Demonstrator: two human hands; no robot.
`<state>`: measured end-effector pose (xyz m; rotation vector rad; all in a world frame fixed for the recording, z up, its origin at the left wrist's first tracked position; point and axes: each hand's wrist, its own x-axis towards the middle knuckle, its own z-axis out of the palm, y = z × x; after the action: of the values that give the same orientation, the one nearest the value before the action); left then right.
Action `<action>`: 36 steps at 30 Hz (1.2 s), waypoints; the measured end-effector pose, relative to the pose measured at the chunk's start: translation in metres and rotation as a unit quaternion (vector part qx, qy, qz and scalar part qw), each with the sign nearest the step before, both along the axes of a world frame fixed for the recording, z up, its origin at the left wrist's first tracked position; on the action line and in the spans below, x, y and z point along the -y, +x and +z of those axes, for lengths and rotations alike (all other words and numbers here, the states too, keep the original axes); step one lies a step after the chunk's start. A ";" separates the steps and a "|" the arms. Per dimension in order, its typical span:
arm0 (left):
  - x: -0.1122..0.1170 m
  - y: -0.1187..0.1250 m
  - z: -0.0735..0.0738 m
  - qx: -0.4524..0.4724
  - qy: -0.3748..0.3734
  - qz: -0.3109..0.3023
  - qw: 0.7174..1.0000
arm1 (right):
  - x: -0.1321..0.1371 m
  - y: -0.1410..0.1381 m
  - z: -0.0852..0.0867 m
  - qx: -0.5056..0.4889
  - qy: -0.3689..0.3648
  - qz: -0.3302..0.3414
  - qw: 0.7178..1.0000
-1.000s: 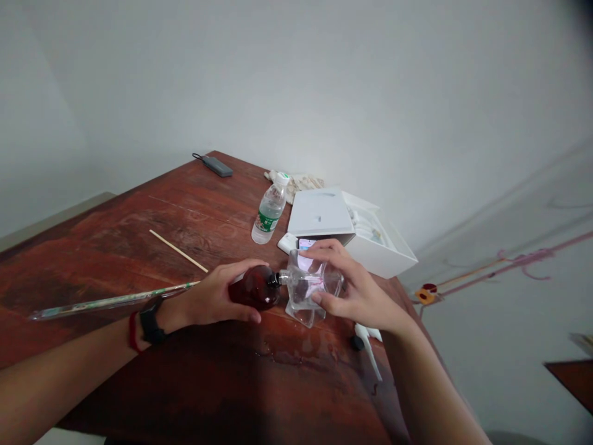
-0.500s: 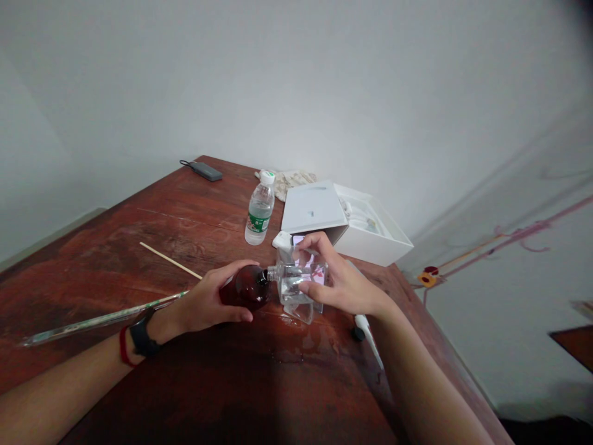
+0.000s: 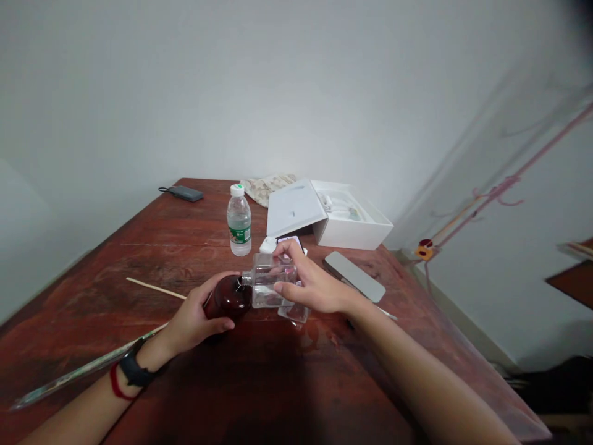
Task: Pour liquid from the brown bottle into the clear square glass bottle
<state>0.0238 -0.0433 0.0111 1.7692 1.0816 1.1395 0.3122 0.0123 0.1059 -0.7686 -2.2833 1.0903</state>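
- Over the wooden table [image 3: 143, 253], a clear bottle [image 3: 266, 281] is held on its side; long axis nearly level, running left to right, neck pointed left.
- Neck is lined up right at the mouth of a brown bottle [image 3: 228, 299]; contact cannot be told.
- Brown bottle's mouth end is turned up and rightward; long axis foreshortened, exact lean unreadable.
- Clear bottle is gripped by the right hand [image 3: 319, 287], thumb and fingers spread to its width.
- Brown bottle is clasped by the left hand [image 3: 194, 318], thumb and fingers wide around its body.
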 end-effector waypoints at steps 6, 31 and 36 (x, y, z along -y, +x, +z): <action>-0.006 -0.005 0.004 -0.007 0.013 0.006 1.000 | 0.003 -0.007 -0.006 -0.017 0.004 -0.024 1.000; -0.005 -0.004 0.009 -0.016 -0.001 0.017 1.000 | -0.008 -0.010 -0.018 -0.109 0.037 -0.031 0.993; -0.005 -0.005 0.011 -0.024 0.003 0.012 1.000 | -0.004 -0.014 -0.015 -0.095 -0.003 -0.055 0.994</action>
<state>0.0189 -0.0385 0.0220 1.8009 1.1307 1.1215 0.2985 0.0163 0.0905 -0.7509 -2.0556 1.0730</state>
